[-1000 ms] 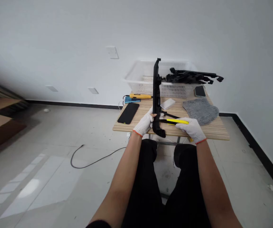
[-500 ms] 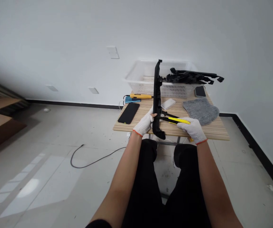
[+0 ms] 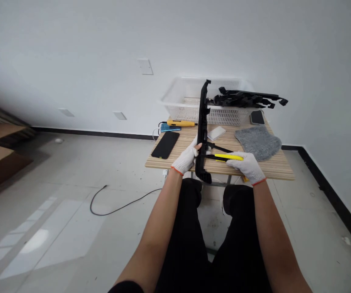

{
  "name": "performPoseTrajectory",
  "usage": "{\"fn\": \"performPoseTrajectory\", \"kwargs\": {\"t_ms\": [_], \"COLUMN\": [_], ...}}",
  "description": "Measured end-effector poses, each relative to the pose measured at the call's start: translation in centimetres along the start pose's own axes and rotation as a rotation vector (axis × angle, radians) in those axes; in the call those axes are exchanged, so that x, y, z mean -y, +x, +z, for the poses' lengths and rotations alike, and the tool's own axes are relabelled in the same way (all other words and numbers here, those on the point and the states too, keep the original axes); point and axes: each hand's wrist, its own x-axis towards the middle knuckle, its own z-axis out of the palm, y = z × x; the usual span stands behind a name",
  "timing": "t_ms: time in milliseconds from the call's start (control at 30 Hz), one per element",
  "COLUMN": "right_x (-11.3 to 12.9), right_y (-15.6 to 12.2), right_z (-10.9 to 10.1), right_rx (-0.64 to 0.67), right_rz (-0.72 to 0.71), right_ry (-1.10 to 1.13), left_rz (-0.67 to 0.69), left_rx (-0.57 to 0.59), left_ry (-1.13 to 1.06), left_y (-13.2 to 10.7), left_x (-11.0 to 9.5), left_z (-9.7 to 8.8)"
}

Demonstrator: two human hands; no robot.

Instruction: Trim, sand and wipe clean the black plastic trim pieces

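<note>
My left hand (image 3: 188, 157), in a white glove with an orange cuff edge, is closed around the lower part of a long black plastic strip (image 3: 203, 122). The strip stands nearly upright and has clips along its side. In my gloved right hand (image 3: 247, 166) is a slim yellow-and-black tool that looks like a utility knife (image 3: 228, 156). Its black front end points left and meets the strip beside my left fingers; the exact contact is too small to make out. A thin black bar (image 3: 221, 148) shows just behind the knife.
A white plastic basket (image 3: 181, 110) stands at the table's back, with several black strips (image 3: 245, 99) across its right side. On the wooden table (image 3: 160, 163) lie a black phone (image 3: 165, 145), a yellow tool (image 3: 181, 123), a white card-like piece (image 3: 216, 133), a grey cloth (image 3: 259, 142) and a dark device (image 3: 257, 117).
The black strip has tilted slightly, its top to the right and its lower end a little down and left. The knife has shifted slightly left and down against it.
</note>
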Motion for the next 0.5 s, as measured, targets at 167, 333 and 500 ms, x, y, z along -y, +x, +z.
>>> {"fn": "performPoseTrajectory", "kwargs": {"t_ms": [167, 333, 500], "right_x": [0.17, 0.28, 0.15], "right_y": [-0.03, -0.08, -0.09], "right_z": [-0.06, -0.13, -0.05], "right_rx": [0.015, 0.029, 0.022], "right_rz": [-0.022, -0.044, -0.040], "right_ry": [-0.010, -0.037, -0.051], "left_rz": [0.017, 0.017, -0.013], "left_rx": [0.008, -0.030, -0.023], "left_ry": [0.020, 0.039, -0.014], "left_y": [-0.13, -0.14, 0.10], "left_x": [-0.16, -0.25, 0.05], "left_z": [0.04, 0.06, -0.01]}}
